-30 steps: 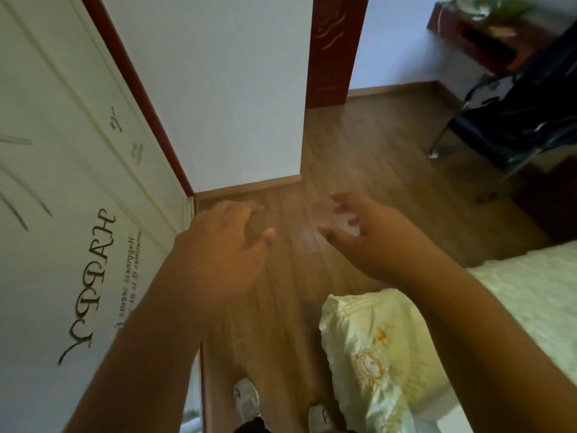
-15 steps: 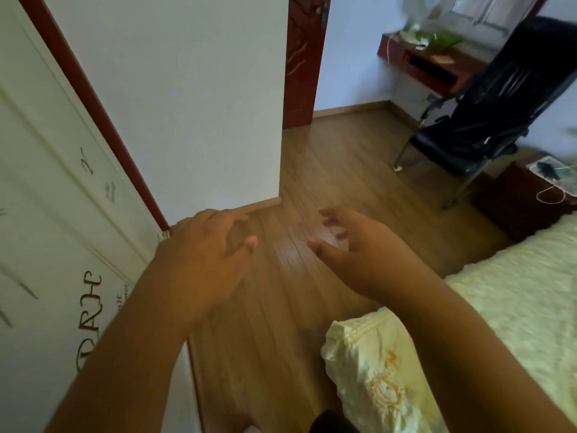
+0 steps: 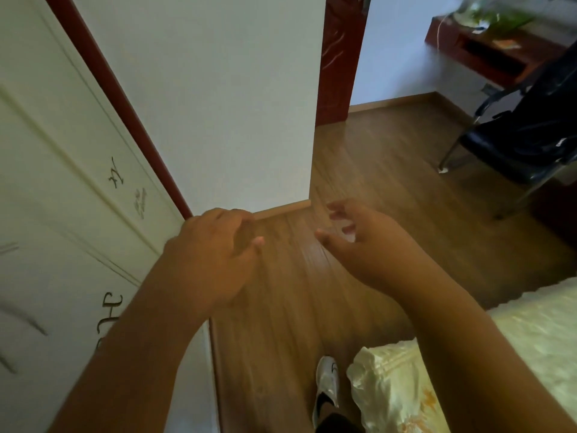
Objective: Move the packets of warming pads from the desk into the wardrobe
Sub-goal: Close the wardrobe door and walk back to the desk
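My left hand [image 3: 215,260] and right hand [image 3: 371,245] hang loose, holding nothing; the desk [image 3: 487,54] sits upper right; I could clip the chair [image 3: 530,135] beside it, reaching.

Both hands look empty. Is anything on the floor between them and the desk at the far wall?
Mostly clear wood floor. The black chair stands right in front of the desk; both the left hand and right hand must reach around it.

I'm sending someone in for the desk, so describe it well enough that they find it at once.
Look past the dark red door frame to the far right corner of the room. The desk is the reddish-brown wooden shelf-like top against the white wall, behind the black chair. Unlike the bed nearby, it is dark red wood and carries greenery and a small orange item.
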The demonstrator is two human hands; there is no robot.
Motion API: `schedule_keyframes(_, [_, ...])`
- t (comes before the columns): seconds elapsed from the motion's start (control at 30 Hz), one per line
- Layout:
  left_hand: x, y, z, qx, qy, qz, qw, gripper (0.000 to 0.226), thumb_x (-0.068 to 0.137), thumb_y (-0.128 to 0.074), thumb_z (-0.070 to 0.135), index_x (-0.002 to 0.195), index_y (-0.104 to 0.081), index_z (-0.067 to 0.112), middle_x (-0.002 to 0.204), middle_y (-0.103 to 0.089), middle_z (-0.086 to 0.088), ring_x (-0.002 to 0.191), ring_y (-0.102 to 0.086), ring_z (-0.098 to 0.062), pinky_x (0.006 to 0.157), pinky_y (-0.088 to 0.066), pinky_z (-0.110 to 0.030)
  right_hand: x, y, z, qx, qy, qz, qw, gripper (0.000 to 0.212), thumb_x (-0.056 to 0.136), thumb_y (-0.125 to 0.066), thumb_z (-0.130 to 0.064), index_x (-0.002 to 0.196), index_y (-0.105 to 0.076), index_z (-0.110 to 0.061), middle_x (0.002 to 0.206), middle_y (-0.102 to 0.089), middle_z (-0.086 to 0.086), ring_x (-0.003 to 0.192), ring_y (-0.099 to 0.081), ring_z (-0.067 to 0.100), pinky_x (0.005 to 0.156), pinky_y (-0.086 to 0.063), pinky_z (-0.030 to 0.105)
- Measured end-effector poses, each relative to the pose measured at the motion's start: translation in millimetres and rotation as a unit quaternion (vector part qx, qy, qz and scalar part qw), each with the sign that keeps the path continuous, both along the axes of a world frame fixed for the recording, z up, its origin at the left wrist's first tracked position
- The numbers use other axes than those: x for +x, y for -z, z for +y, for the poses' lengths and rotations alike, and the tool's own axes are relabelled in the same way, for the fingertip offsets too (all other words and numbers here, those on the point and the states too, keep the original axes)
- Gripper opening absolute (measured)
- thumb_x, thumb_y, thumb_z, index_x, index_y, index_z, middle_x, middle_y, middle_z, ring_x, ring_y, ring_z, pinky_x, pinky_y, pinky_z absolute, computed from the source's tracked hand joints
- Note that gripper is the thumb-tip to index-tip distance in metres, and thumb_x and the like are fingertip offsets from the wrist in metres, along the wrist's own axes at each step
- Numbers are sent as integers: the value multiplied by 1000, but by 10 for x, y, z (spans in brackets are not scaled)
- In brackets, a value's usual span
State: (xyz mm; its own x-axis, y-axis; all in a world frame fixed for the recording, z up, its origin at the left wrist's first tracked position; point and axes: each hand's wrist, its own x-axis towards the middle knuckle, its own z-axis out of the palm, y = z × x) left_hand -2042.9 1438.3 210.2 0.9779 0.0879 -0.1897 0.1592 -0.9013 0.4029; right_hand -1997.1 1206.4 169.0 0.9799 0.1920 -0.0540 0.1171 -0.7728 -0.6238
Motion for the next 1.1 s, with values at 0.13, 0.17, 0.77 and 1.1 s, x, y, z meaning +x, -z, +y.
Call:
schedule_keyframes(0.13, [450,-148,-167,18,-14,-13,1000,55,101,-52,55,151,-50,32,153,-53,3,134,-54,-22,114,-47,-52,557,-35,-79,23,-22,6,999,60,99,-62,-54,154,-47,-33,150,-60,-8,122,-63,12,92,-50,26])
schedule_keyframes(0.17, [574,-174,-222,20,-18,-21,999,54,101,-53,54,151,-50,33,154,-52,3,136,-54,-23,114,-46,-53,691,-46,-113,29,-25,6,999,60,100,-62,-53,154,-47,-33,150,-60,-8,115,-62,9,87,-48,22])
schedule_keyframes(0.77, [2159,-52,-1223,16,34,-24,999,56,99,-58,52,151,-48,34,158,-50,5,142,-48,-23,119,-41,-50,2072,-80,-1106,-6,21,5,1000,57,96,-61,-60,148,-50,-37,145,-62,-12,121,-61,10,94,-48,31])
schedule_keyframes(1.1, [3245,81,-1568,3,131,-32,991,56,97,-52,61,148,-51,38,158,-50,9,141,-50,-21,117,-40,-46,2673,-179,-1454,-59,133,26,989,57,96,-62,-58,147,-48,-37,143,-62,-12,120,-63,12,95,-53,35])
